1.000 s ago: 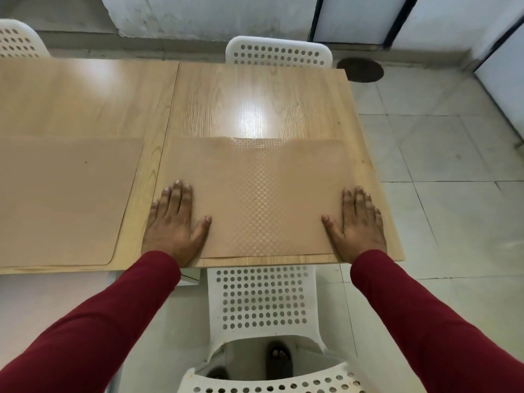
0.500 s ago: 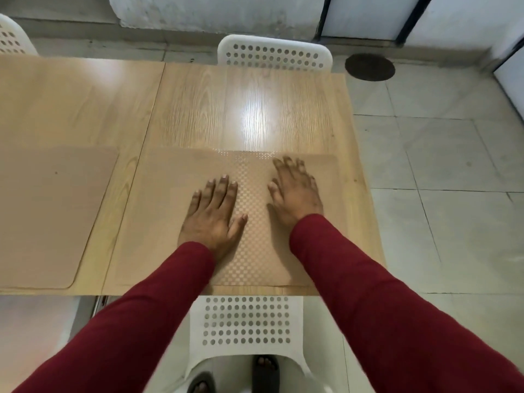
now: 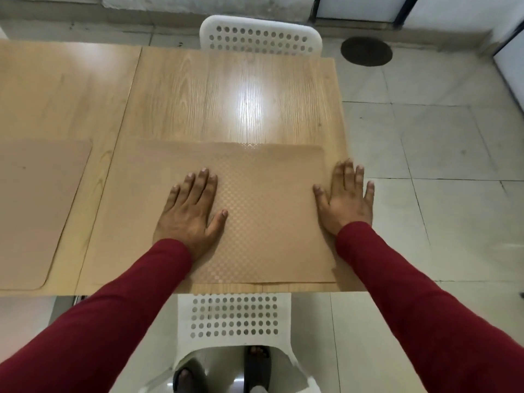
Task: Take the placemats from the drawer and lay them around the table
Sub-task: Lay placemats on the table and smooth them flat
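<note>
Both hands pressing the placemat [image 3: 263, 211] flat.
Left hand [image 3: 188, 215] and right hand [image 3: 346, 199], spread open, are smoothing it squarely at the desk's [image 3: 232, 95] six o'clock edge.

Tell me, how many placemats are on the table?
2. One placemat lies under both flat hands at the table's near edge; another placemat lies to its left, cut off by the picture's edge. More may lie out of view.

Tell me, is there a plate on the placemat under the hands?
No, only the left hand and right hand lie flat on the placemat; it holds no plate.
</note>
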